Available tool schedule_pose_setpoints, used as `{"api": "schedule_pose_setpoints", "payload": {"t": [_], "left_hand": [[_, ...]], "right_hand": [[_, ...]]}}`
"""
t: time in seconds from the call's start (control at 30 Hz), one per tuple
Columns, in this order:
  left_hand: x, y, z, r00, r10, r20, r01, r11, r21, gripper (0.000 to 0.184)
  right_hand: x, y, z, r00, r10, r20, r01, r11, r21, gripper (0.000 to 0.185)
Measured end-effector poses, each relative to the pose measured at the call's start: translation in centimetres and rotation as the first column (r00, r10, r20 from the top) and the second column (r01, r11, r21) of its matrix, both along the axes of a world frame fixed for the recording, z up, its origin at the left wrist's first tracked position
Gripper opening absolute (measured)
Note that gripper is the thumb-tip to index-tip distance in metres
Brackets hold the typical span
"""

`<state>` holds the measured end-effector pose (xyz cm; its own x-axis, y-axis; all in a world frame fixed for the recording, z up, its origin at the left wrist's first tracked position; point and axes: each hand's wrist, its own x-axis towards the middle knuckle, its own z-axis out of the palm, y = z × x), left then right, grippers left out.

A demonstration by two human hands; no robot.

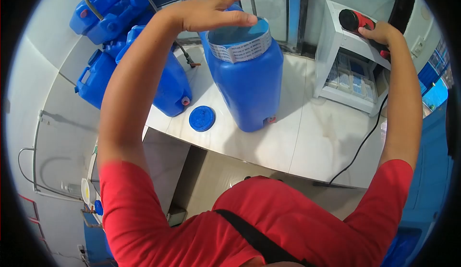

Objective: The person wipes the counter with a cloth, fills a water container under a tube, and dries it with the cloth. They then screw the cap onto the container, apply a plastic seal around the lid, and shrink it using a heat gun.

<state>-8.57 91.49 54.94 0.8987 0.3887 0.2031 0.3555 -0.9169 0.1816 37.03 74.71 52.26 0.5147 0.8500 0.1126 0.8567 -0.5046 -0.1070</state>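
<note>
My left hand [216,10] is stretched out over the mouth of a tall blue water container [247,87], its fingers extended. The thumb is close to the rim; I cannot tell whether it touches. A clear shrink seal band [245,50] with printed lettering stands loosely around the container's neck. On the counter beside it lies a round blue cap [201,118]. My right hand [381,33] is on a red-and-black tool, apparently a heat gun [354,21], on top of a white cabinet [322,68]. The palm side of the grip is partly hidden.
More blue containers [98,77] are stacked at the left, near a metal pipe with a small tap [192,64]. A black cord [357,152] runs across the pale tiled counter [307,123]. The counter's front edge is close to my body.
</note>
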Motion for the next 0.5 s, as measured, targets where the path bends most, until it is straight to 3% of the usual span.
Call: {"api": "schedule_pose_setpoints", "payload": {"t": [0.07,0.1,0.13,0.23,0.3,0.37,0.4,0.43,0.5], "left_hand": [[0.3,-0.9,0.1,0.994,-0.017,-0.108,0.015,1.000,-0.020,0.112],[0.7,-1.3,0.2,0.977,-0.033,-0.212,0.027,0.999,-0.034,0.113],[1.2,-1.2,-0.2,0.969,-0.018,-0.245,0.007,0.999,-0.047,0.122],[2.3,-1.8,0.3,0.931,0.033,-0.364,-0.050,0.998,-0.037,0.125],[3.1,-2.2,0.8,0.908,0.022,-0.418,-0.037,0.999,-0.028,0.123],[3.7,-2.5,1.3,0.884,0.019,-0.468,-0.031,0.999,-0.018,0.121],[3.8,-2.7,1.6,0.870,0.025,-0.493,-0.038,0.999,-0.016,0.117],[3.9,-2.9,1.8,0.854,0.031,-0.520,-0.046,0.999,-0.016,0.113],[4.1,-3.0,2.1,0.848,0.029,-0.529,-0.049,0.999,-0.024,0.113]], "right_hand": [[1.6,0.8,-1.7,0.982,-0.185,-0.031,0.181,0.979,-0.095,0.081],[2.1,0.8,-2.0,0.981,-0.190,-0.032,0.186,0.978,-0.093,0.081],[2.6,0.8,-2.3,0.981,-0.175,-0.078,0.172,0.984,-0.051,0.079],[2.9,0.4,-2.7,0.968,-0.168,-0.184,0.170,0.985,-0.009,0.074],[3.1,-0.2,-2.6,0.956,-0.180,-0.233,0.186,0.983,0.004,0.072],[3.2,-0.8,-3.5,0.945,-0.145,-0.294,0.202,0.964,0.172,0.067],[3.2,-1.4,-3.4,0.904,-0.133,-0.406,0.226,0.955,0.191,0.055],[2.7,-2.2,-3.4,0.904,-0.133,-0.406,0.226,0.956,0.189,0.055],[1.6,-4.3,-3.5,0.728,0.265,-0.632,0.163,0.828,0.536,0.049]]}}
